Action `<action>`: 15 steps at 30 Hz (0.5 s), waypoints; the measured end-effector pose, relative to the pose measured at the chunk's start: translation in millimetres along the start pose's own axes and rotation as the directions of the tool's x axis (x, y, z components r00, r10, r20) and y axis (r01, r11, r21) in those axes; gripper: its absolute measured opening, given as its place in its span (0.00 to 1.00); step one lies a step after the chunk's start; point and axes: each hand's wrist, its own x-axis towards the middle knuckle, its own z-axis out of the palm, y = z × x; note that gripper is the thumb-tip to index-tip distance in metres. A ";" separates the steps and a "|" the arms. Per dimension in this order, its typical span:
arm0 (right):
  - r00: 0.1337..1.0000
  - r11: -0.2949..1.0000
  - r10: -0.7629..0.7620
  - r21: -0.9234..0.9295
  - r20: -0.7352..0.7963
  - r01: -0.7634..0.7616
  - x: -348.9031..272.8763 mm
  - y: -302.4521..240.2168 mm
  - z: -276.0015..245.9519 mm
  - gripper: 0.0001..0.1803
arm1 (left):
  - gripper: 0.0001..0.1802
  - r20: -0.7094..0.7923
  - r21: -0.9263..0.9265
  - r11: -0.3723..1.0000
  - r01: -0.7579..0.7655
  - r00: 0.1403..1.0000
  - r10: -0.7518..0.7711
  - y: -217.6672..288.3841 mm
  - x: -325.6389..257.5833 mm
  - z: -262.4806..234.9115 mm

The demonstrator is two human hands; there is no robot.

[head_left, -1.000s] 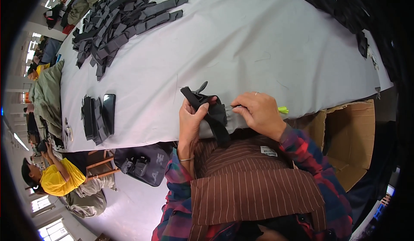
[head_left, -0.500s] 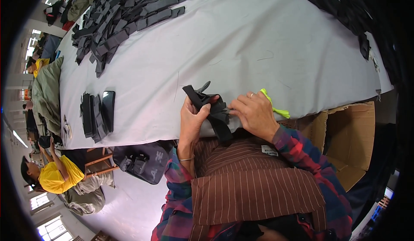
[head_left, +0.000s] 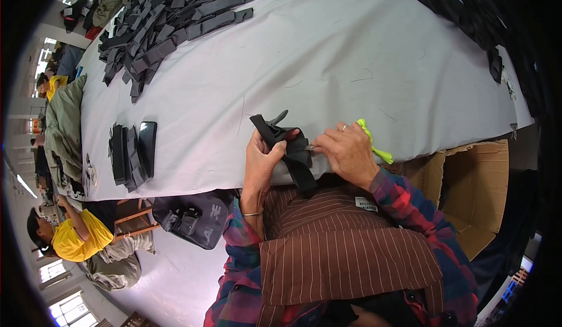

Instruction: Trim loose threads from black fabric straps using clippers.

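Observation:
My left hand [head_left: 264, 158] is closed around a folded black fabric strip [head_left: 300, 172], with the thumb pressed on top. A dark grey loop [head_left: 280, 117] of the fabric sticks up beyond the fingers. My right hand [head_left: 345, 153] is pinched on a small metal-tipped tool [head_left: 311, 148], whose tip touches the right edge of the fabric. Most of this tool is hidden inside the fingers. A neon yellow-green ribbon [head_left: 381, 153] trails out behind the same hand; whether it is tied to the tool cannot be seen.
A large heap of dark grey strips [head_left: 153, 49] lies far left on the pale table cover [head_left: 328, 52]. Nearer stand stacked strips [head_left: 124, 157] beside a phone [head_left: 147, 143]. Black garments [head_left: 462, 17] lie far right, above an open cardboard box [head_left: 477, 192]. A person in yellow [head_left: 85, 236] works at left.
Both hands keep their grip and have barely moved; the right fingertips have shifted very slightly away from the fabric. At left, the person in yellow has moved their arms.

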 end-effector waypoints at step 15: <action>1.000 1.000 -0.024 0.002 0.004 0.024 0.6 2.0 -1.0 0.04 | 0.19 0.001 0.007 1.000 -0.016 1.000 0.016 -0.7 0.2 2.2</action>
